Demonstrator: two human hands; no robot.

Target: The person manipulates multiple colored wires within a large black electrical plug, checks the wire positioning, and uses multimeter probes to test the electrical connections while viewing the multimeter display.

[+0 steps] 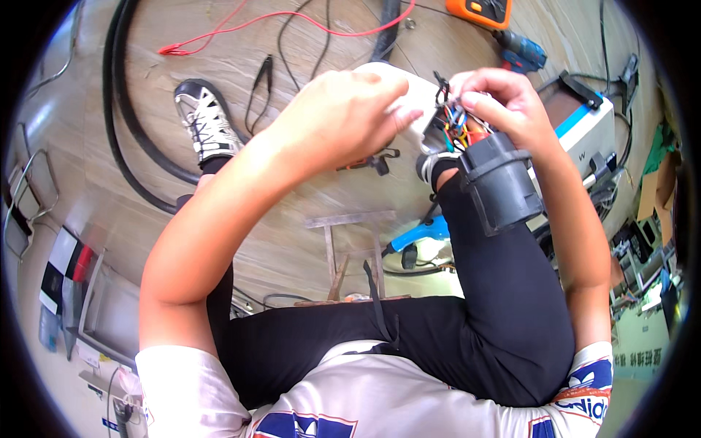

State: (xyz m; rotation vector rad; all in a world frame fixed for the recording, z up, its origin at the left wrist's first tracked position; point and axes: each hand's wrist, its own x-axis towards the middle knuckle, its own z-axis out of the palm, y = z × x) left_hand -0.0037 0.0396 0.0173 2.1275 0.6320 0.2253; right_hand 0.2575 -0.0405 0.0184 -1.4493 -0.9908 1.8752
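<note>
A black cylindrical connector housing [500,186] sits tilted over my right knee, with its open end facing away from me. Out of that end comes a bundle of coloured wires [456,125]. My right hand [504,106] is closed, its thumb and fingers pinching at the wires' upper ends beside a black tie. To the left, my left hand [358,113] has its thumb and forefinger apart near the wires; its other fingers are partly hidden. Beside and behind that hand is a smooth white casing [420,91]; whether the hand touches it I cannot tell.
Black cable [117,109] loops across the floor at the left. A red lead [292,14] lies farther off. An orange meter [482,11], a cordless drill [520,51] and a white-and-blue box [584,128] stand right. Between my legs are a blue handled tool [420,233] and a wooden stool [350,219].
</note>
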